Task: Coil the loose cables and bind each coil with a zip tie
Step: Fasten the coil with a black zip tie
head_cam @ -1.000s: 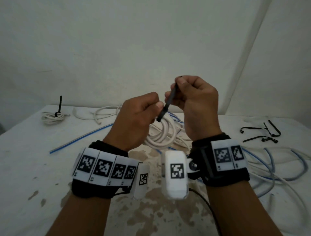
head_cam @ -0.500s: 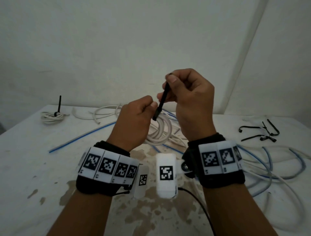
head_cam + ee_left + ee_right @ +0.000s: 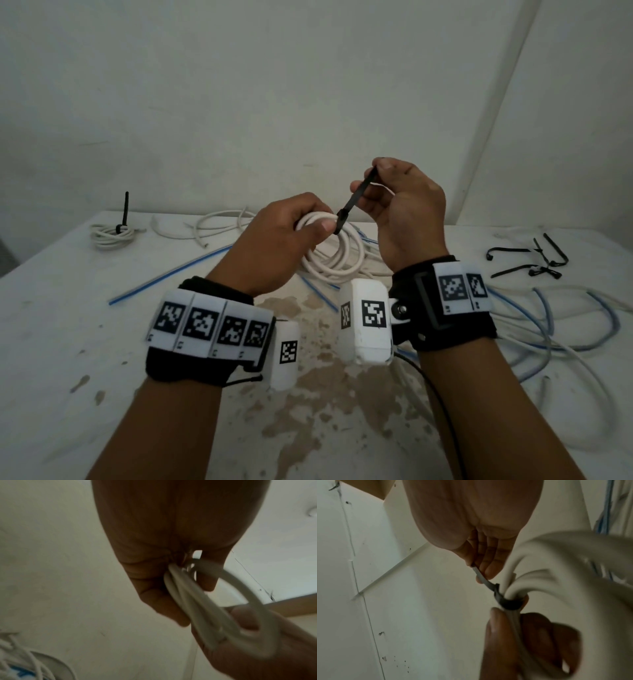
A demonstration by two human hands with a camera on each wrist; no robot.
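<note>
My left hand [image 3: 291,236] grips a coil of white cable [image 3: 339,253] above the table, its fingers curled round the bundled strands [image 3: 185,595]. A black zip tie [image 3: 356,198] is looped tight round the coil [image 3: 510,601] just beside that grip. My right hand [image 3: 394,202] is up and to the right, pinching the tie's free tail [image 3: 481,577] between thumb and fingers. The tail runs taut from the tie's head up to that hand.
A tied white coil [image 3: 111,233] with an upright tie tail lies at the far left of the white table [image 3: 51,325]. Loose white cable [image 3: 205,226] lies behind; blue and grey cables [image 3: 565,325] sprawl right. Spare black zip ties [image 3: 534,260] lie far right. Walls stand close behind.
The coil has risen higher in my left hand and more of it shows. My right hand has drawn the tie's tail further up and right, and the loop sits tighter on the coil.
</note>
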